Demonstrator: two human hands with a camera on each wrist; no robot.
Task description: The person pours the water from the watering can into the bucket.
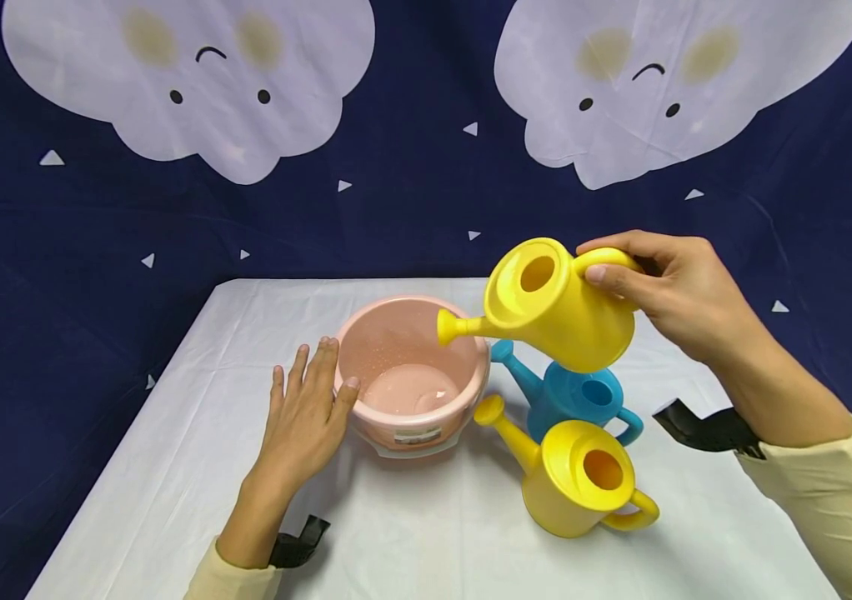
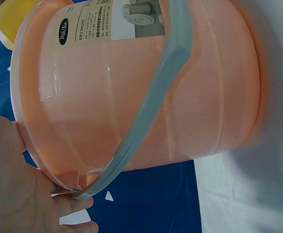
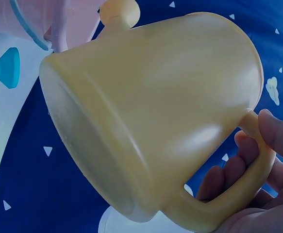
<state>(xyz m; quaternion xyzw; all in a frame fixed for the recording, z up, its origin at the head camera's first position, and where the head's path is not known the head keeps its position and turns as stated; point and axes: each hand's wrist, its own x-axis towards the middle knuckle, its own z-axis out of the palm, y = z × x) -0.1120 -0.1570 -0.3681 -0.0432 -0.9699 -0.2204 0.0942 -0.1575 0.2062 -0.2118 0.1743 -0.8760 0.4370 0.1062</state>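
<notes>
My right hand (image 1: 684,292) grips the handle of a yellow watering can (image 1: 594,321), holding it raised and tipped so its spout (image 1: 463,327) points left over the bucket's right rim. No stream shows at the spout. The pink bucket (image 2: 107,97) stands upright, with droplets on its inner wall and a grey handle (image 2: 151,111) hanging down outside. At the bucket's left rim, my left hand (image 1: 309,408) rests with fingers extended. Under the raised can sit a blue watering can (image 1: 579,392) and, nearer me, a second yellow watering can (image 1: 564,496).
A white cloth covers the table (image 1: 186,458). Behind it hangs a dark blue backdrop (image 1: 411,225) with clouds and small white triangles. The two standing cans are close together to the right of the bucket, their spouts toward it.
</notes>
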